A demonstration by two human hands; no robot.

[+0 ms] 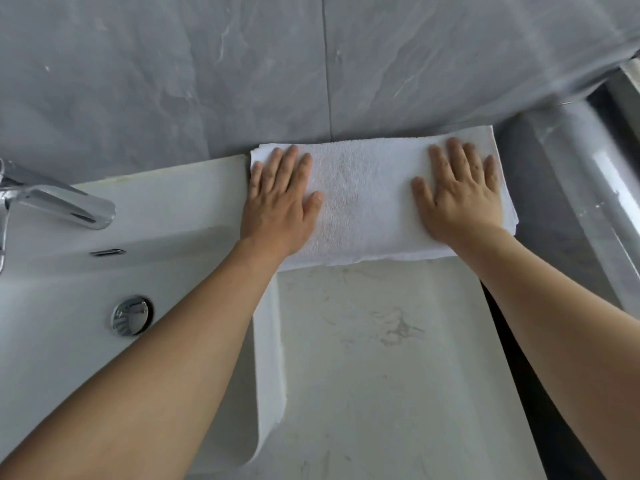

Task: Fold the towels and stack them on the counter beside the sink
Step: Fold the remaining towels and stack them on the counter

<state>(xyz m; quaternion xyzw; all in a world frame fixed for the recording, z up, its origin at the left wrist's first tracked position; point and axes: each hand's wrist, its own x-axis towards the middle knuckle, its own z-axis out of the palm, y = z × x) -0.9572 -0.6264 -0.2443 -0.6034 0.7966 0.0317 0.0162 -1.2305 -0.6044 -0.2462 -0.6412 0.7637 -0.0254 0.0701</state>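
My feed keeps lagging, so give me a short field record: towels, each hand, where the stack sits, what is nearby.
towels: folded white towels, layered edges at the right end
left hand: left hand flat on the stack's left end, fingers straight
right hand: right hand flat on its right end
place: marble counter, against the grey wall
nearby: sink and faucet to the left

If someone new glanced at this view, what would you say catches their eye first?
Most likely the two bare hands pressed flat on the folded white towel, the left hand near its left end and the right hand near its right end. The towel lies on the pale marble counter against the grey wall. To the left sits the white sink with its chrome tap.
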